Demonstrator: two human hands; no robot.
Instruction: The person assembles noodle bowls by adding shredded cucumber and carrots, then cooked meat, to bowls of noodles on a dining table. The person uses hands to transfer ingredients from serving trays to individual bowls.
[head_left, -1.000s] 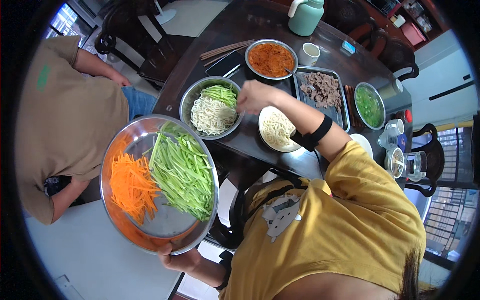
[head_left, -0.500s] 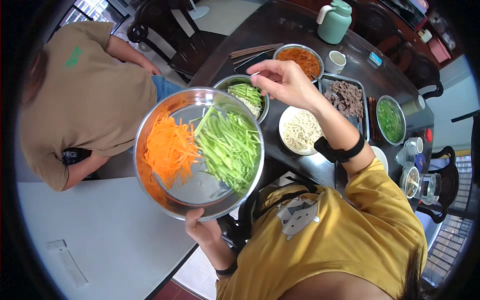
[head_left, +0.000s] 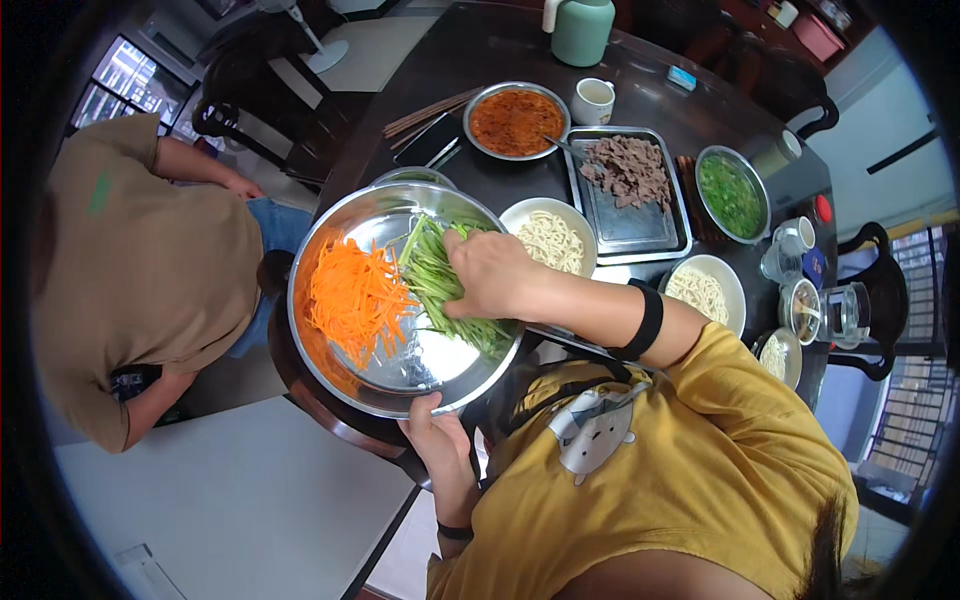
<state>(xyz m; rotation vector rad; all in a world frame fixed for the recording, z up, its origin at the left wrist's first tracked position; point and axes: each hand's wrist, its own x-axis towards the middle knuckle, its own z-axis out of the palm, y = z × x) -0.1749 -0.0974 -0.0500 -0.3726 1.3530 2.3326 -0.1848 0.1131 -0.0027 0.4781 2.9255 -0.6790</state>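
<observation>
A wide metal bowl (head_left: 425, 372) is held tilted in front of me, with orange carrot shreds (head_left: 357, 300) on its left side and green cucumber shreds (head_left: 432, 275) on its right. My left hand (head_left: 437, 440) grips the near rim, thumb on top and fingers underneath. Reaching over the bowl's right side, my right hand (head_left: 490, 272) is curled down onto the cucumber shreds; most of its fingertips are hidden. Just behind the bowl, a smaller metal bowl (head_left: 425, 173) is mostly covered. A bowl of pale noodles (head_left: 550, 240) stands next to my right wrist.
On the dark table are a bowl of red sauce (head_left: 515, 122), a white mug (head_left: 593, 100), a tray with cooked meat (head_left: 627, 170), a bowl of chopped greens (head_left: 730, 192) and another noodle bowl (head_left: 700, 288). A seated person (head_left: 170, 260) is at the left, near a white surface (head_left: 240, 490).
My right hand has come down from above the smaller bowl into the cucumber shreds. The large bowl has shifted slightly and now covers most of the smaller bowl. The view has turned.
</observation>
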